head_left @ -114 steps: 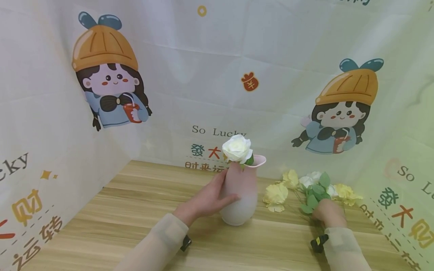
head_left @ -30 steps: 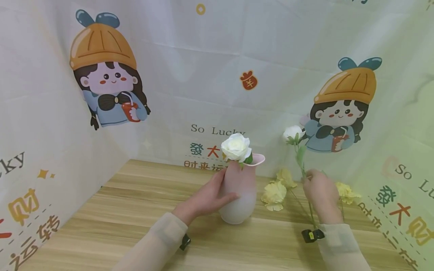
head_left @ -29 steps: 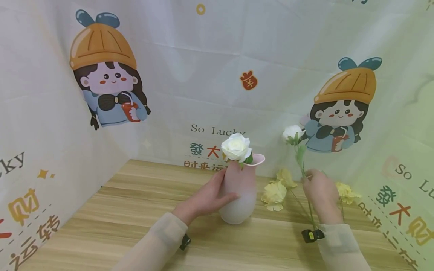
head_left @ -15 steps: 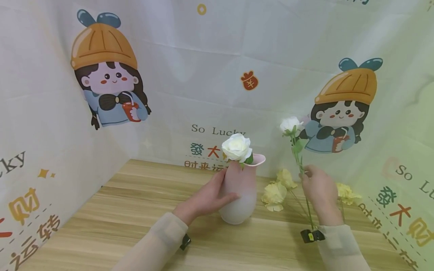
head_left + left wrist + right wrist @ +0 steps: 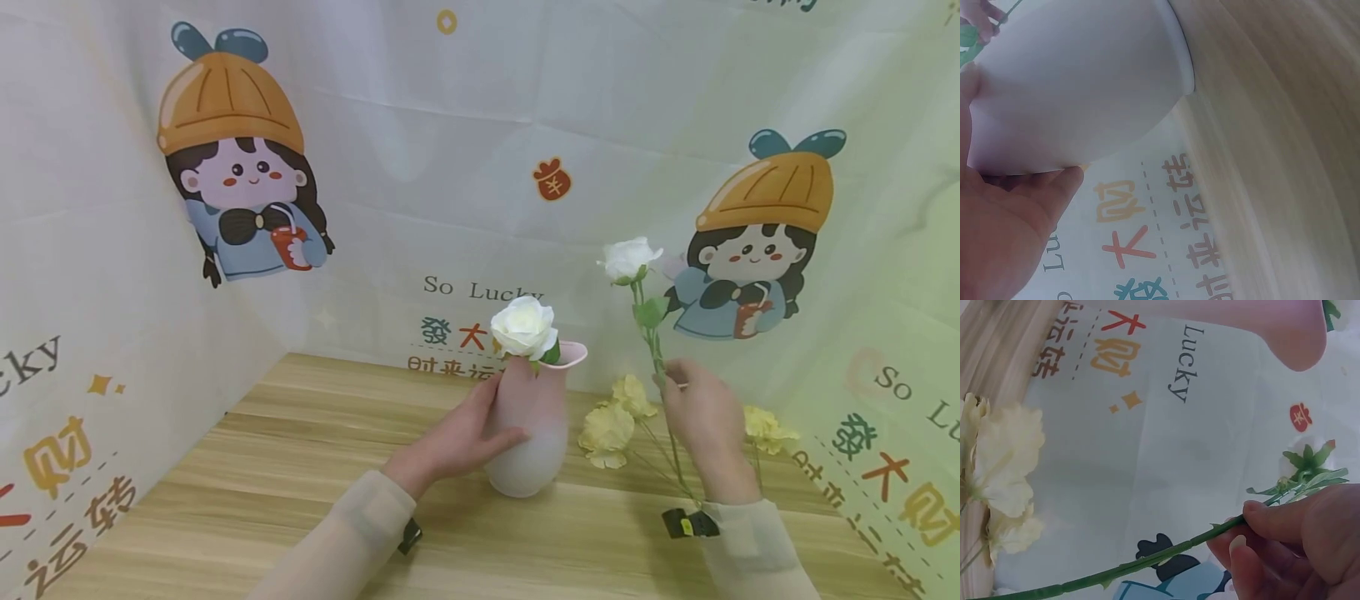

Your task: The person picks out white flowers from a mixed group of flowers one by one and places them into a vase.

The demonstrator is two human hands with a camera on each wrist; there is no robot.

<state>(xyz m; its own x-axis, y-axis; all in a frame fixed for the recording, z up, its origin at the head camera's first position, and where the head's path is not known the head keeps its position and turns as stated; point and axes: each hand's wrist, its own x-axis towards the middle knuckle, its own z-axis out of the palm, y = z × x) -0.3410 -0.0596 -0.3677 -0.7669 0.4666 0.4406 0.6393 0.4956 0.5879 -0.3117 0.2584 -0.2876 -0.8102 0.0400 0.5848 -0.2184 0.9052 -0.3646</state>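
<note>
White rose [image 5: 632, 260] we see pinched by its stem [image 5: 1160, 555] in the right hand [image 5: 705, 417], near upright, leaning left, apart from and right of the pink vase [image 5: 543, 427], lower end below its mouth [image 5: 572, 354], while the left hand [image 5: 459, 432] grips the vase.

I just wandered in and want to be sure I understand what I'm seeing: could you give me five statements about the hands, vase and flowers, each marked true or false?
1. The left hand holds the vase. True.
2. The vase is lying on its side. False: it stands upright on the table.
3. A white rose pokes out of the vase's mouth. True.
4. The right hand is empty. False: it holds another white rose by the stem.
5. Yellow flowers lie to the right of the vase in the head view. True.
</note>
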